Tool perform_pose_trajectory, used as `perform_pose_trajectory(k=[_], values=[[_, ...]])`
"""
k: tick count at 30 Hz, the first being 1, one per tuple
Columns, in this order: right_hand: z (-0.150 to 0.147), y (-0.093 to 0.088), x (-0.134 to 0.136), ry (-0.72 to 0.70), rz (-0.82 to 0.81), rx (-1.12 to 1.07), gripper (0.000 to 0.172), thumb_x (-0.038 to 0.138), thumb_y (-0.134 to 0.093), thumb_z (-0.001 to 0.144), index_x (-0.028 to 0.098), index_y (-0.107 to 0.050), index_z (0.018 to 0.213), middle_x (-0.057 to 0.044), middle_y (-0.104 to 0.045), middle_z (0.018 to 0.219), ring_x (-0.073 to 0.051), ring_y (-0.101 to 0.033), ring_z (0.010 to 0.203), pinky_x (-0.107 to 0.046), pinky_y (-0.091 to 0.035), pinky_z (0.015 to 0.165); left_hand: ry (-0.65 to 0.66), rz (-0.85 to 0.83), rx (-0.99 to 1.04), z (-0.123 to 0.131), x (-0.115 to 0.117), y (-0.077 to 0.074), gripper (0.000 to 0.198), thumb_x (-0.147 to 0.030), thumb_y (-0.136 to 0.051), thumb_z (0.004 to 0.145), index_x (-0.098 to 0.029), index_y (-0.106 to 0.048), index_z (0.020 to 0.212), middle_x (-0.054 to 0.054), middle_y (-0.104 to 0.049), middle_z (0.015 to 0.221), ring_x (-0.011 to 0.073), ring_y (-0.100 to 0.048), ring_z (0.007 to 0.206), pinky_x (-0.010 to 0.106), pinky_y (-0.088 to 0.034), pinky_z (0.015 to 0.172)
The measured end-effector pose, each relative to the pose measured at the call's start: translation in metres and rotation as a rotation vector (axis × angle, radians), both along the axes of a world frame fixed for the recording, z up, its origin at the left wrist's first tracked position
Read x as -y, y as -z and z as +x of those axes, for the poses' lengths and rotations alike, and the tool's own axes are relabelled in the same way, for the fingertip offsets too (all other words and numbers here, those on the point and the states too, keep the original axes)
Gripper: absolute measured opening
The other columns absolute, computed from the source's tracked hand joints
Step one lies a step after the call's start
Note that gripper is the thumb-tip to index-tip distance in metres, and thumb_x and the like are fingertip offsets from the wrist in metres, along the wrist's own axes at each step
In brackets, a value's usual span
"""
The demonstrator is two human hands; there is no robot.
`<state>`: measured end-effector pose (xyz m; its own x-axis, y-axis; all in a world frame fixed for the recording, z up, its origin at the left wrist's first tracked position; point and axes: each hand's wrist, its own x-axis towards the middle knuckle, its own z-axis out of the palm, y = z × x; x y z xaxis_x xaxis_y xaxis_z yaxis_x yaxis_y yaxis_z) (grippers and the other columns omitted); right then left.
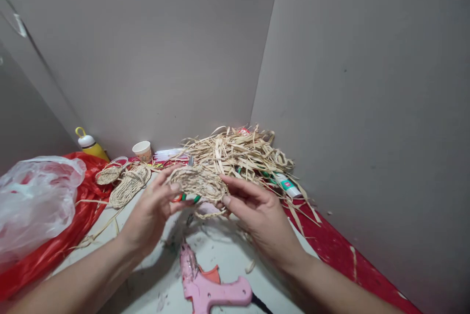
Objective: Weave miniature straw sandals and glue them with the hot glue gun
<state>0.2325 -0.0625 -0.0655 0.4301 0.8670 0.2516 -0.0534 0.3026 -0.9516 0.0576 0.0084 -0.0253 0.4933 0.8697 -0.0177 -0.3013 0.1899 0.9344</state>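
Between my two hands a piece of coiled straw braid (198, 182) is held up above the white work surface. My left hand (156, 206) grips its left edge, thumb in front and fingers behind. At the right edge, my right hand (260, 211) pinches the braid between thumb and fingers. A loose end of the braid hangs below the coil. Below my hands lies a pink hot glue gun (216, 292) with an orange trigger, its nozzle pointing away from me. Scissors with orange and green handles (179, 197) show partly behind the braid.
Dry straw strips (235, 152) are heaped at the back, beside a white-and-green tube (288, 186). Finished-looking braided ovals (129, 187) lie at left, near a paper cup (142, 151), a yellow bottle (91, 145) and a clear plastic bag (40, 201) on red plastic. Grey walls (348, 108) enclose the back and right.
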Motion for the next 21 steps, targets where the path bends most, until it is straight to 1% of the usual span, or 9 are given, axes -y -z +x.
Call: perform_pose_trajectory(k=[3,4,6,7,9,12,16,19,21], values=[[0.012,-0.011,0.0,-0.072,-0.054,0.227,0.033,0.014,-0.067,0.068,0.02,-0.077,0.1,-0.005,-0.077,0.088,-0.016,-0.068,0.069,-0.028,-0.056,0.062,-0.181,0.239,-0.075,-0.006,-0.017,-0.009,0.032,-0.028,-0.069,0.079,-0.022,-0.063,0.11,0.007,-0.069,0.112,0.0203,-0.06,0.108,0.028,-0.048,0.087],[0.014,-0.015,0.001,-0.107,-0.075,0.314,0.034,0.012,-0.064,0.068,0.02,-0.077,0.099,-0.005,-0.078,0.088,-0.016,-0.068,0.07,-0.029,-0.056,0.064,-0.196,0.342,-0.143,-0.007,-0.02,-0.011,0.029,-0.028,-0.069,0.079,-0.021,-0.064,0.107,0.007,-0.069,0.109,0.0203,-0.06,0.108,0.028,-0.047,0.088],[0.014,-0.02,0.004,-0.175,-0.092,0.478,0.038,0.006,-0.059,0.068,0.021,-0.077,0.098,-0.004,-0.078,0.09,-0.018,-0.07,0.076,-0.031,-0.057,0.067,-0.082,0.458,-0.296,-0.009,-0.019,-0.014,0.022,-0.028,-0.069,0.08,-0.02,-0.065,0.1,0.008,-0.07,0.102,0.0206,-0.062,0.101,0.029,-0.047,0.086],[0.013,-0.022,0.006,-0.201,-0.088,0.544,0.041,0.004,-0.057,0.067,0.022,-0.077,0.098,-0.004,-0.078,0.091,-0.018,-0.07,0.078,-0.031,-0.057,0.068,0.021,0.457,-0.352,-0.009,-0.016,-0.014,0.019,-0.028,-0.069,0.08,-0.02,-0.064,0.097,0.008,-0.07,0.098,0.0204,-0.063,0.096,0.029,-0.047,0.081],[0.01,-0.024,0.009,-0.262,-0.066,0.633,0.047,0.0,-0.053,0.066,0.024,-0.077,0.099,-0.003,-0.078,0.093,-0.018,-0.07,0.081,-0.03,-0.056,0.069,0.225,0.37,-0.406,-0.007,-0.008,-0.012,0.016,-0.027,-0.069,0.079,-0.02,-0.062,0.092,0.007,-0.069,0.092,0.0183,-0.063,0.083,0.027,-0.046,0.07],[0.007,-0.023,0.012,-0.366,-0.04,0.688,0.048,-0.002,-0.053,0.068,0.025,-0.076,0.099,0.0,-0.076,0.093,-0.017,-0.069,0.081,-0.029,-0.054,0.07,0.388,0.223,-0.401,-0.003,0.0,-0.004,0.015,-0.023,-0.069,0.076,-0.019,-0.059,0.086,0.002,-0.065,0.076,0.0123,-0.055,0.064,0.023,-0.039,0.058],[0.006,-0.021,0.014,-0.403,-0.045,0.699,0.04,0.0,-0.054,0.071,0.023,-0.071,0.099,0.0,-0.073,0.089,-0.015,-0.065,0.079,-0.027,-0.051,0.07,0.416,0.133,-0.368,0.001,0.0,0.006,0.015,-0.023,-0.069,0.075,-0.019,-0.056,0.081,-0.004,-0.057,0.061,0.0078,-0.043,0.05,0.021,-0.03,0.051],[0.006,-0.02,0.014,-0.383,-0.098,0.641,0.036,0.005,-0.055,0.073,0.022,-0.06,0.103,0.002,-0.064,0.079,-0.014,-0.058,0.07,-0.025,-0.047,0.062,0.376,0.091,-0.338,0.003,-0.002,0.01,0.019,-0.023,-0.07,0.074,-0.019,-0.055,0.083,-0.003,-0.06,0.062,0.0076,-0.044,0.049,0.021,-0.031,0.052],[0.006,-0.019,0.013,-0.369,-0.125,0.582,0.033,0.007,-0.055,0.073,0.022,-0.052,0.102,0.003,-0.06,0.078,-0.014,-0.055,0.069,-0.025,-0.044,0.06,0.352,0.071,-0.345,0.004,-0.001,0.011,0.02,-0.024,-0.07,0.073,-0.019,-0.054,0.085,-0.004,-0.06,0.063,0.0077,-0.045,0.049,0.021,-0.032,0.052]])
